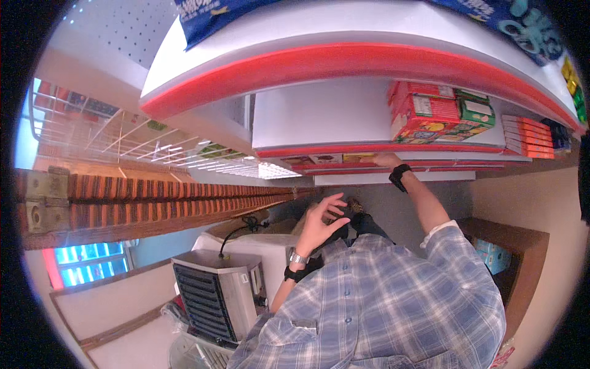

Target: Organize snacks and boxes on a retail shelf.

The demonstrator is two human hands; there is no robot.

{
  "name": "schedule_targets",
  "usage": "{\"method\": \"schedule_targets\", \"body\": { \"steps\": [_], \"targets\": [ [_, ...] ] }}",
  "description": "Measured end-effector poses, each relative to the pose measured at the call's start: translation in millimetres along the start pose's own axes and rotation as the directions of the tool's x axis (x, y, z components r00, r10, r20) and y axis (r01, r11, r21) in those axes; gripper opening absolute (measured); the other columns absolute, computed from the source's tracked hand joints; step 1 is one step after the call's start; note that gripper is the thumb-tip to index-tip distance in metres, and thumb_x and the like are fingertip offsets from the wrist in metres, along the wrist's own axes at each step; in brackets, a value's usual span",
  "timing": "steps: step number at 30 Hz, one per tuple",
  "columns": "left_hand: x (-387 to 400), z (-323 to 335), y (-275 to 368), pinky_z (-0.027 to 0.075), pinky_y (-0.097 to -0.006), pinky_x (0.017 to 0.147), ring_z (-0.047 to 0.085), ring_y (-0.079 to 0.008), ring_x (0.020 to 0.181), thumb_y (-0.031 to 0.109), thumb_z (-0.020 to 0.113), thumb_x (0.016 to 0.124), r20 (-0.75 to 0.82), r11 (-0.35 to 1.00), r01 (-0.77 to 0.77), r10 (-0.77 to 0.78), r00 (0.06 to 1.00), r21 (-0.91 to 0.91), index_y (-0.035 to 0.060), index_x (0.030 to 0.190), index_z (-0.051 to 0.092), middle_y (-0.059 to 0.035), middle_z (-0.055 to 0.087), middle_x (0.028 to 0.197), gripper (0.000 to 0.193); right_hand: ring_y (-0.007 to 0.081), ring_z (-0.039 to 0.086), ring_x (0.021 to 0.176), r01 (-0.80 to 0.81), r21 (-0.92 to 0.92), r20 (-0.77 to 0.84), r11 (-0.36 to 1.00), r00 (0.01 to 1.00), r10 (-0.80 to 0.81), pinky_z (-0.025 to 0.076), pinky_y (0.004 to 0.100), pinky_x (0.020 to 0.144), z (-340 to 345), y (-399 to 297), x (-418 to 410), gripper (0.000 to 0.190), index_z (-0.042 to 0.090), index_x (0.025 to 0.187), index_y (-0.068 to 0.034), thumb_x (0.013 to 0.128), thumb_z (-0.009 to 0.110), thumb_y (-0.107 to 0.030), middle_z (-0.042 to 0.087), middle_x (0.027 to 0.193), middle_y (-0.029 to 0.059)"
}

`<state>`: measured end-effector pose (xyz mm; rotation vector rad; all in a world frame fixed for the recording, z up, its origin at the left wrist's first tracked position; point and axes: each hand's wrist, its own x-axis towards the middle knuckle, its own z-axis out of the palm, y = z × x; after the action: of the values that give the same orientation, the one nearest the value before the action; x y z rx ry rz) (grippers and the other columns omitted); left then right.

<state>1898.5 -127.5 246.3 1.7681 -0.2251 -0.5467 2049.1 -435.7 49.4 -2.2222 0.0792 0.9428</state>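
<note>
My left hand [322, 219] is held in the air in front of my body, below the shelves in the picture, with fingers apart and nothing in it. At the lower shelf [442, 162], my right hand [388, 160] reaches in under the white shelf above. Its fingers are at the right end of a yellow package [357, 158], and whether they grip it is hidden. A package with a white and brown front [327, 159] sits beside the yellow one. On the shelf above stand red boxes [424, 117] and a green box [477, 110], close together.
A red-edged upper shelf [322, 60] juts out nearest me, bearing blue bags [521, 27]. Orange boxes [534, 138] stand at the right. A white wire rack [152, 143] is on the left, above a striped wooden edge [184, 196]. A metal appliance with black slats [207, 300] stands lower left.
</note>
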Motion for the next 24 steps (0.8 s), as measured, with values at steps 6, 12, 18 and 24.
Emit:
{"method": "schedule_targets", "body": {
  "steps": [6, 12, 18, 24],
  "targets": [
    [50, 1, 94, 0.056, -0.0364, 0.093, 0.058, -0.0249, 0.124, 0.021, 0.091, 0.072, -0.053, 0.849, -0.528, 0.529, 0.847, 0.036, 0.0064, 0.146, 0.045, -0.0138, 0.048, 0.146, 0.087, 0.0305, 0.05, 0.132, 0.243, 0.171, -0.254, 0.955, 0.947, -0.196, 0.038, 0.041, 0.11, -3, -30, -66, 0.104, 0.047, 0.144, -0.001, 0.065, 0.088, -0.057, 0.053, 0.142, 0.0187],
    [179, 10, 167, 0.034, -0.0497, 0.118, 0.019, -0.0366, 0.151, 0.046, 0.099, 0.05, -0.008, 0.686, -0.628, 0.677, 0.736, 0.367, 0.0013, 0.157, 0.015, -0.026, 0.02, 0.161, 0.143, 0.0325, 0.027, 0.15, 0.489, 0.208, -0.622, 0.847, 0.734, -0.271, 0.023, 0.0424, 0.123, 52, 9, -148, 0.13, 0.012, 0.159, -0.003, 0.063, 0.095, -0.031, 0.026, 0.162, 0.021],
    [218, 3, 192, 0.025, -0.0485, 0.121, 0.024, -0.04, 0.149, 0.051, 0.097, 0.049, 0.278, 0.559, -0.72, 0.675, 0.683, 0.412, 0.0014, 0.154, 0.026, -0.027, 0.028, 0.158, 0.136, 0.0315, 0.032, 0.148, 0.364, 0.357, -0.692, 0.86, 0.721, -0.018, 0.031, 0.0496, 0.119, 89, 43, -253, 0.121, 0.02, 0.16, -0.013, 0.065, 0.094, -0.02, 0.031, 0.161, 0.015],
    [214, 14, 189, 0.038, -0.0491, 0.112, 0.047, -0.0414, 0.13, 0.038, 0.094, 0.056, 0.166, 0.575, -0.709, 0.717, 0.677, 0.407, 0.0034, 0.142, 0.047, -0.0229, 0.054, 0.138, 0.104, 0.0318, 0.038, 0.144, 0.326, 0.414, -0.725, 0.85, 0.682, 0.091, 0.038, 0.0524, 0.112, 106, 45, -283, 0.111, 0.028, 0.159, -0.017, 0.068, 0.092, -0.019, 0.039, 0.157, 0.0138]
  ]
}}
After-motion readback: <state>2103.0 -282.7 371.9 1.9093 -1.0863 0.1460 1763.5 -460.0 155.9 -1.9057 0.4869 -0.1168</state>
